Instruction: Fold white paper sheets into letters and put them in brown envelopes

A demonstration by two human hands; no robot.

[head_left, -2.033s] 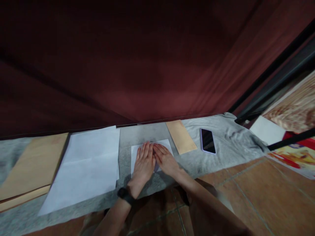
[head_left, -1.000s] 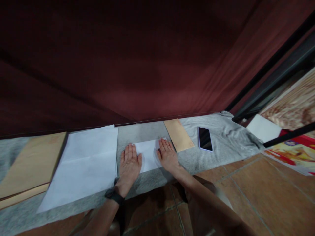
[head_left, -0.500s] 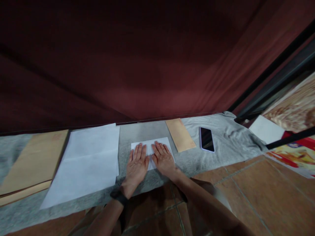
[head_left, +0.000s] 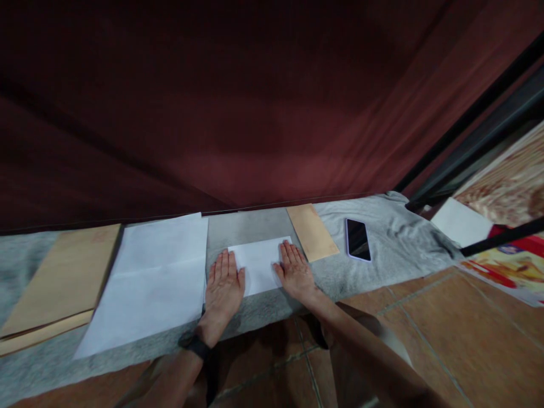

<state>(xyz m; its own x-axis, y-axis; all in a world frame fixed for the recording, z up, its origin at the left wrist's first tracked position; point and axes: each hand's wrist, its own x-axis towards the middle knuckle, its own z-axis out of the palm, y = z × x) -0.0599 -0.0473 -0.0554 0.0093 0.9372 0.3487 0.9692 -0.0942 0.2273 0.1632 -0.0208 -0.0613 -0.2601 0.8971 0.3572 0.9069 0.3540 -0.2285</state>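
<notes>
Up close, the left hand (head_left: 224, 286) and right hand (head_left: 294, 272) lie flat, fingers spread, pressing the two ends of a folded white paper (head_left: 259, 266) on a grey cloth (head_left: 382, 243). Beyond lie a brown envelope (head_left: 312, 232), a phone (head_left: 357, 239) and a red curtain (head_left: 255, 113).

1. The folded sheet (head_left: 259, 271) is showing as smooth, matt white paper.
2. The blanket (head_left: 382, 238) under it is looking like grey, fuzzy cloth.
3. The envelope (head_left: 312, 232), at one o'clock from the sheet, is looking like matt tan paper.
4. The phone (head_left: 357, 239) is showing a glossy black screen.
5. The curtain (head_left: 255, 102) is hanging as dull maroon cloth.
</notes>
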